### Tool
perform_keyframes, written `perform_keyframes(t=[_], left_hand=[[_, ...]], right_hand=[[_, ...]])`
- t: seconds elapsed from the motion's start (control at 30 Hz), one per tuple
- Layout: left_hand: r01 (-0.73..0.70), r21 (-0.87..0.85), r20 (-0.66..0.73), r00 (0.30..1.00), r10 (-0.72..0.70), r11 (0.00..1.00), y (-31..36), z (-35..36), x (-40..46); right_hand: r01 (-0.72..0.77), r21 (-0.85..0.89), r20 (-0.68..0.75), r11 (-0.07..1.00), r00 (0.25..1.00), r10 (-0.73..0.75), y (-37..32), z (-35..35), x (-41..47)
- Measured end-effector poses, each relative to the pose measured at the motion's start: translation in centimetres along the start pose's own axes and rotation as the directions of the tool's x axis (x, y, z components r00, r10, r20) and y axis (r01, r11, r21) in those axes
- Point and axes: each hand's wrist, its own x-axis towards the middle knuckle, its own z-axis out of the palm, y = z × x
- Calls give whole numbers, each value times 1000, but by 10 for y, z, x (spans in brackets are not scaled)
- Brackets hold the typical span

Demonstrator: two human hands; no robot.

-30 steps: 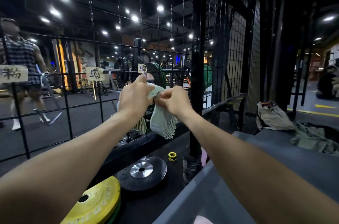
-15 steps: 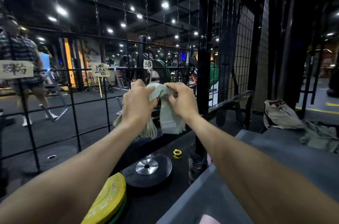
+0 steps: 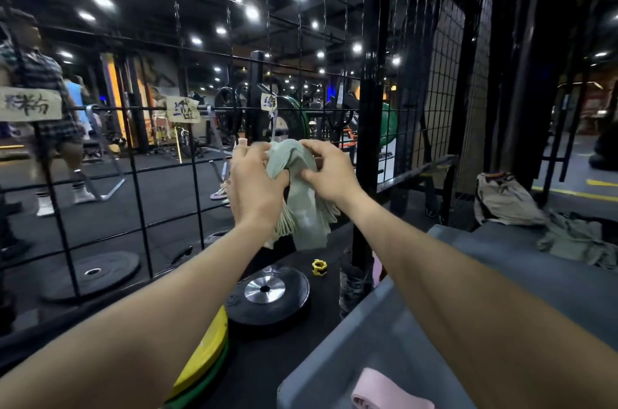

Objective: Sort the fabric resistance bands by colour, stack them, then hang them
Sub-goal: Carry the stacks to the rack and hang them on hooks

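My left hand [image 3: 255, 184] and right hand [image 3: 329, 174] both have a curled grip on the stack of green bands [image 3: 301, 194], draped up at the wire grid [image 3: 140, 194] under a paper label [image 3: 268, 102]. Green looks sorted and stacked; can't tell if it's hooked yet. Pink band [image 3: 384, 390] waits on the tabletop [image 3: 501, 291]. Post [image 3: 371, 107] crowds my right; left is open.

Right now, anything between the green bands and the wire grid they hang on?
Nothing visible. Both the left hand and right hand grip the folded stack of green bands right at the wire grid. The hook itself is hidden behind the hands.
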Motion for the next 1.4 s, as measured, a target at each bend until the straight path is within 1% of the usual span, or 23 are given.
perform_keyframes(t=[0.13, 0.17, 0.27, 0.37, 0.4, 0.47, 0.6, 0.73, 0.8, 0.87, 0.97, 1.1, 1.2, 1.33, 1.4], left_hand=[[-64, 190, 75, 996, 50, 980, -11, -8, -9], [-74, 203, 94, 994, 56, 976, -13, -8, -13], [-52, 131, 112, 993, 37, 990, -15, -3, -19], [22, -4, 94, 995, -22, 1000, -13, 9, -25], [43, -34, 82, 996, -40, 998, -12, 13, -27], [70, -62, 67, 996, -66, 996, -11, 23, -30], [86, -69, 60, 995, -82, 994, -14, 29, -32], [-12, 4, 120, 993, 12, 1000, -20, 25, -30], [-61, 9, 181, 982, 58, 998, -22, 24, -32], [-77, -6, 213, 974, 77, 997, -25, 23, -34], [-68, 7, 206, 976, 65, 998, -25, 20, -33], [-44, 9, 197, 980, 41, 999, -21, 18, -31], [-55, 13, 180, 982, 52, 998, -19, 16, -34], [-142, 47, 160, 978, 133, 989, -17, 12, -48], [-194, 61, 176, 968, 181, 979, -17, 12, -59]], right_hand=[[-136, -34, 65, 990, 988, 138, 13, 2, -14], [-155, -48, 67, 987, 985, 158, 17, 2, -18], [-148, -142, 46, 979, 987, 156, 22, 5, -22], [-115, -278, -38, 954, 993, 109, 22, 2, -20], [-104, -307, -68, 946, 994, 88, 22, 0, -19], [-85, -337, -78, 938, 995, 63, 23, -3, -20], [-82, -295, -6, 952, 996, 84, 24, 4, -19], [-113, -245, 23, 963, 992, 122, 25, 10, -16], [-126, -172, 41, 977, 990, 135, 28, 4, -18], [-130, -127, 70, 983, 988, 140, 29, -2, -21], [-144, -96, 92, 985, 984, 153, 27, -4, -26], [-170, -99, 94, 980, 979, 179, 20, -7, -33], [-194, -133, 79, 972, 975, 206, 18, -15, -40], [-242, -207, 44, 948, 966, 257, 21, -25, -58], [-259, -241, 29, 935, 961, 274, 22, -31, -70]])
